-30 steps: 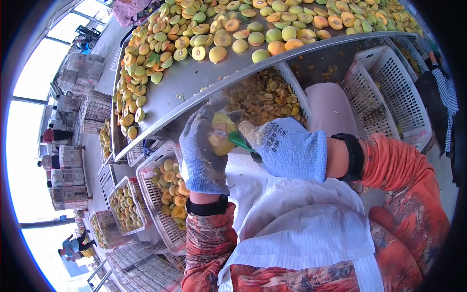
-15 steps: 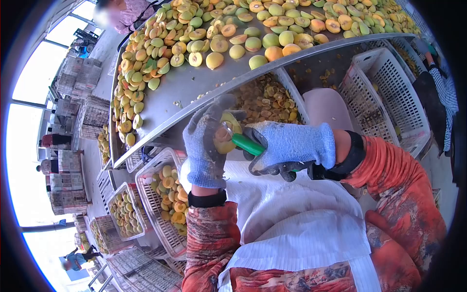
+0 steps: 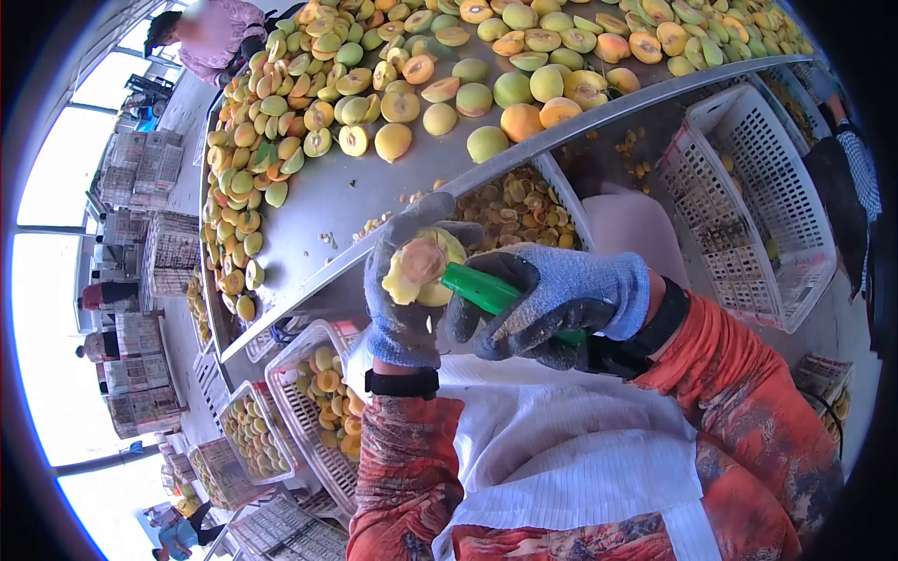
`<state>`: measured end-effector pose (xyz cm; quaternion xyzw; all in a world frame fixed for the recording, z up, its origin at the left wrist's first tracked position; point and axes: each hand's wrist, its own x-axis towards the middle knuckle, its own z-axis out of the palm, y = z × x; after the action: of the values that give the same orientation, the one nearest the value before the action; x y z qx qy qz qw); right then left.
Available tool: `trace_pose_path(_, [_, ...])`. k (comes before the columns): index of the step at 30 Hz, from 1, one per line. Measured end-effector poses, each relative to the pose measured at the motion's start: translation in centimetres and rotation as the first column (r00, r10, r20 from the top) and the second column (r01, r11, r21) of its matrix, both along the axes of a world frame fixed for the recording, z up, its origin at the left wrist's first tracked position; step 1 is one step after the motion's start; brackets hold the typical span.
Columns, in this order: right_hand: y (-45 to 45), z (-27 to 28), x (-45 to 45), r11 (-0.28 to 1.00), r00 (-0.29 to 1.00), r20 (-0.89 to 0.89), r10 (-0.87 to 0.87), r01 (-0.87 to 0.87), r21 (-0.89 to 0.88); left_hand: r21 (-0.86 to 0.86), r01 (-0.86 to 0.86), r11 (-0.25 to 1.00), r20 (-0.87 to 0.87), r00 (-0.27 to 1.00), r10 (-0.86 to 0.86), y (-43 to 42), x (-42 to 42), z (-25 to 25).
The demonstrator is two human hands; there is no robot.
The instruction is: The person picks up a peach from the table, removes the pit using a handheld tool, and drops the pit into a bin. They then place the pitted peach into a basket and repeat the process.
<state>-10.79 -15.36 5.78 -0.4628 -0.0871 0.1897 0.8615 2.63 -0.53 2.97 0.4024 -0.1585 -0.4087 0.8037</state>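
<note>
Both my hands wear blue-grey gloves with dark coated palms. My left hand (image 3: 400, 327) is closed around a halved peach (image 3: 404, 273), its cut face and brownish centre turned toward me. A ragged pale edge of flesh stands out on the peach's near side. In my right hand (image 3: 594, 292) is a pitting tool with a green handle (image 3: 482, 288), its front end against the peach's centre. The tool's metal tip is hidden now. A small pale scrap shows just below the peach. Both hands are in front of the metal table's edge, above my white apron (image 3: 571, 458).
Many peach halves (image 3: 393, 142) lie on the metal table (image 3: 323, 201). Under its rim sits a bin of pits and scraps (image 3: 524, 210). White crates (image 3: 795, 215) stand at right; crates of peach halves (image 3: 309, 411) stand at left. A person (image 3: 210, 42) is beyond the table.
The peach's cut face has turned more toward me, and a ragged edge of flesh now shows. My right hand has rolled and shifted slightly, hiding the tool's metal tip. The camera view has shifted slightly.
</note>
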Motion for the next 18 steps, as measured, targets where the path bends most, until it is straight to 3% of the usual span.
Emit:
trace_pose_path(1, [-0.6,0.8,0.0,0.990,0.985,-0.114,-0.130,0.121,-0.076,-0.403,0.161,0.901,-0.299,0.907,-0.296,-1.7,1.3,0.2])
trace_pose_path(2, [-1.0,1.1,0.2,0.959,0.941,-0.213,-0.262,0.230,-0.163,0.017,-0.205,0.979,-0.348,0.916,0.198,-1.9,-0.2,1.7])
trace_pose_path(3, [-1.5,-0.3,0.2,0.891,0.925,-0.165,-0.342,0.263,-0.370,0.005,-0.143,0.990,-0.288,0.948,0.138,-1.2,0.6,1.4])
trace_pose_path(4, [-1.9,-2.5,0.0,0.895,0.932,-0.160,-0.325,0.249,-0.371,-0.005,-0.086,0.996,-0.226,0.971,0.082,-0.4,1.4,1.1])
trace_pose_path(5, [-2.0,-4.9,-0.2,0.558,0.864,0.210,-0.458,0.463,-0.688,-0.007,-0.104,0.995,-0.220,0.970,0.100,0.0,1.6,1.2])
trace_pose_path(6, [-1.7,-6.0,-0.2,0.091,0.716,0.580,-0.388,0.656,-0.749,0.036,-0.111,0.993,-0.204,0.972,0.116,0.4,1.7,1.3])
trace_pose_path(8, [-1.1,-5.1,-0.1,0.093,0.736,0.548,-0.396,0.627,-0.774,0.076,-0.120,0.990,-0.180,0.975,0.132,1.5,2.1,1.6])
trace_pose_path(10, [-0.6,-5.4,-0.9,0.086,0.755,0.502,-0.422,0.585,-0.807,0.241,-0.320,0.916,0.027,0.946,0.323,5.1,2.5,1.5])
trace_pose_path(12, [-0.7,-7.0,-1.0,-0.074,0.878,0.381,-0.289,0.377,-0.923,0.294,-0.395,0.870,0.150,0.918,0.366,12.5,4.5,-0.1])
trace_pose_path(13, [-0.6,-6.1,-1.4,-0.037,0.810,0.506,-0.295,0.520,-0.854,0.501,-0.553,0.666,0.464,0.821,0.334,15.5,4.4,-0.1])
trace_pose_path(14, [-0.5,-6.3,-1.3,-0.030,0.809,0.500,-0.310,0.517,-0.855,0.585,-0.714,0.384,0.716,0.677,0.168,18.7,4.4,0.0])
trace_pose_path(16, [-0.3,-6.9,-1.1,-0.168,0.846,0.453,-0.283,0.421,-0.891,0.521,-0.816,0.251,0.837,0.546,0.039,27.4,6.6,-3.1])
trace_pose_path(17, [-0.5,-8.4,-0.9,-0.201,0.921,0.365,-0.136,0.335,-0.921,0.513,-0.806,0.297,0.805,0.571,0.159,24.5,6.0,-0.9])
trace_pose_path(18, [-0.4,-9.2,-1.1,-0.204,0.917,0.370,-0.147,0.338,-0.919,0.499,-0.796,0.342,0.758,0.592,0.274,21.5,5.3,1.2])
